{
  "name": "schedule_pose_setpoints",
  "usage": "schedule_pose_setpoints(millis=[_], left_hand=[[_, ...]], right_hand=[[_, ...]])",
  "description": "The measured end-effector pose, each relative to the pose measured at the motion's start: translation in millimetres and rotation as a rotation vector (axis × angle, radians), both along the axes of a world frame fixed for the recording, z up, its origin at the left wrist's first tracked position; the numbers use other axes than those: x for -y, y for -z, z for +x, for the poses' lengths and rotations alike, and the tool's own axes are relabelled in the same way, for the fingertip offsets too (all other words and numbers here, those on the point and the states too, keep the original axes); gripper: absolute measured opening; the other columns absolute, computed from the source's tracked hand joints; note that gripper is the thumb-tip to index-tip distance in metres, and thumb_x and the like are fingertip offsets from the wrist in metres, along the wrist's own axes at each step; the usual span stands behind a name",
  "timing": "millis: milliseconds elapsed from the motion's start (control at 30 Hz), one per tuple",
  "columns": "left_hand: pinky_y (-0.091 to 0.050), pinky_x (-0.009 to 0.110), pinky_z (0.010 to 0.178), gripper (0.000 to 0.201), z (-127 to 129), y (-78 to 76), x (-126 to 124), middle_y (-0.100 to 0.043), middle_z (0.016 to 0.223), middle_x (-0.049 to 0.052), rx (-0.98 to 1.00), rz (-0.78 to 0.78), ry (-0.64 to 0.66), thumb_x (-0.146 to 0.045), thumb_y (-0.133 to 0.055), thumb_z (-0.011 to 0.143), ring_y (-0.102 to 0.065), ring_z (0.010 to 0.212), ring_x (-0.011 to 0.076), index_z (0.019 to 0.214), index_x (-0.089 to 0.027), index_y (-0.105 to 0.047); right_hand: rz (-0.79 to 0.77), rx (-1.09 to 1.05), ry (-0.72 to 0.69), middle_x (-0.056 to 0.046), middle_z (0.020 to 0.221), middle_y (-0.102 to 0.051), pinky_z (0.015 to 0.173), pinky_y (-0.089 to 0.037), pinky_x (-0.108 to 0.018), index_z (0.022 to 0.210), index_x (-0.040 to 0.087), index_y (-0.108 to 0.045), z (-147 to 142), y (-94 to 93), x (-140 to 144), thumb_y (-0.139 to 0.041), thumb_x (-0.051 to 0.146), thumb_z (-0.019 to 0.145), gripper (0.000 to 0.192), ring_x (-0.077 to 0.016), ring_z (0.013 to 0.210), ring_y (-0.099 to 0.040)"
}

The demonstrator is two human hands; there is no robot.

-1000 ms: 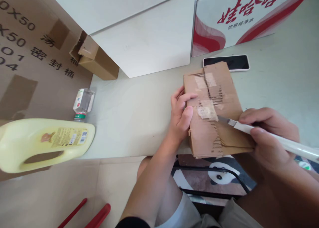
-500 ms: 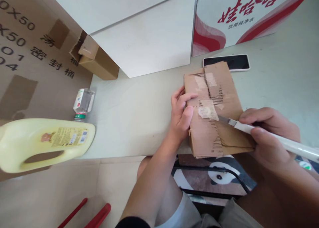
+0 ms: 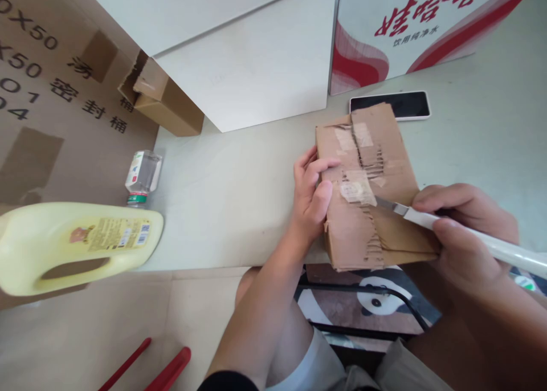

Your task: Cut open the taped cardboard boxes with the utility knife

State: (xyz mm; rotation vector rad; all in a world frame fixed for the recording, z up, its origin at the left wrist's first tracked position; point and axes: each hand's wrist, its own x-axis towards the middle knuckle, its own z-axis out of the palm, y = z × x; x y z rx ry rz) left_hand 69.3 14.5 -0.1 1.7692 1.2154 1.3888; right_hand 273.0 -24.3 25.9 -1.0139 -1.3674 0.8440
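A worn cardboard box (image 3: 401,191) sits at the near edge of the pale table, its top flaps torn and cut along the seam. Clear tape (image 3: 358,191) clings to the middle of that seam. My left hand (image 3: 314,191) grips the box's left side, thumb and forefinger over the top edge. In my right hand (image 3: 465,231) is a white-handled utility knife (image 3: 421,217), held closed between thumb and fingers. Its blade tip touches or lies just over the seam beside the tape; which, I cannot tell.
Behind the box lies a phone (image 3: 391,106). A white box (image 3: 256,72) and a red-and-white carton (image 3: 401,43) stand at the back. To the left are a clear bottle (image 3: 144,177), a yellow jug (image 3: 123,220), a small brown box (image 3: 175,109) and a large carton (image 3: 85,151).
Almost nothing differs. Both hands, the knife and the box keep nearly the same positions, with only a very slight shift of the view.
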Motion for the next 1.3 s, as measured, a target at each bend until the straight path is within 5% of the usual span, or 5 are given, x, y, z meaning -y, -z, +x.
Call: schedule_pose_setpoints(millis=[1300], left_hand=[[-0.039, 0.052, 0.118, 0.042, -0.4, 4.5, -2.3, -0.06, 0.135, 0.009, -0.04, 0.081, -0.007, -0.053, -0.03, 0.103, -0.039, 0.147, 0.0302, 0.123, -0.028, -0.058]], right_hand=[[0.094, -0.093, 0.034, -0.003, 0.068, -0.065, 0.047, -0.028, -0.034, 0.08, 0.027, -0.071, -7.8, 0.5, -4.0, -0.074, 0.041, 0.078, 0.014, -0.0193, 0.053, -0.051]])
